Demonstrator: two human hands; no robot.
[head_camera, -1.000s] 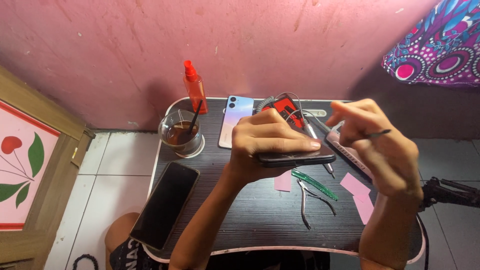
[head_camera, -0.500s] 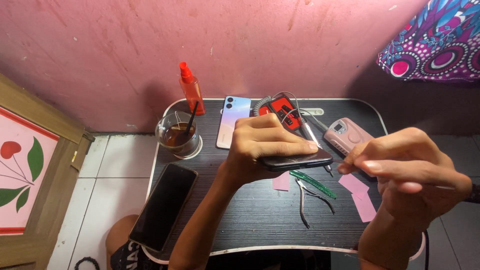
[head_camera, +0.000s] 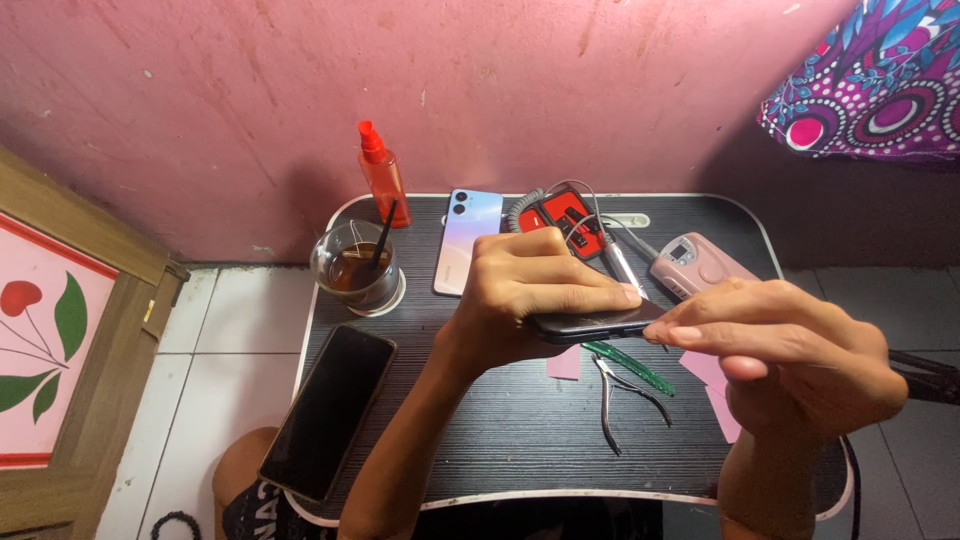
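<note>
Black lap desk (head_camera: 500, 440): L hand (head_camera: 520, 295) grip closed round dark phone (head_camera: 590, 325); R hand (head_camera: 790, 350) pinched at its edge.

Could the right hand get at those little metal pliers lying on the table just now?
Probably yes. The pliers lie bare on the black table, just below the right hand, with nothing over them. But its fingers are pressed at the dark phone.

Two bare hands meet in front of the person, above the lap

The left hand (head_camera: 535, 290) reaches forward from a bare forearm, its fingers curled down and closed in a grip, thumb side pointing right. The right hand (head_camera: 790, 350) comes in from the right with the wrist bent, its fingers stretched left and pinched together, the tips almost touching the left hand
</note>
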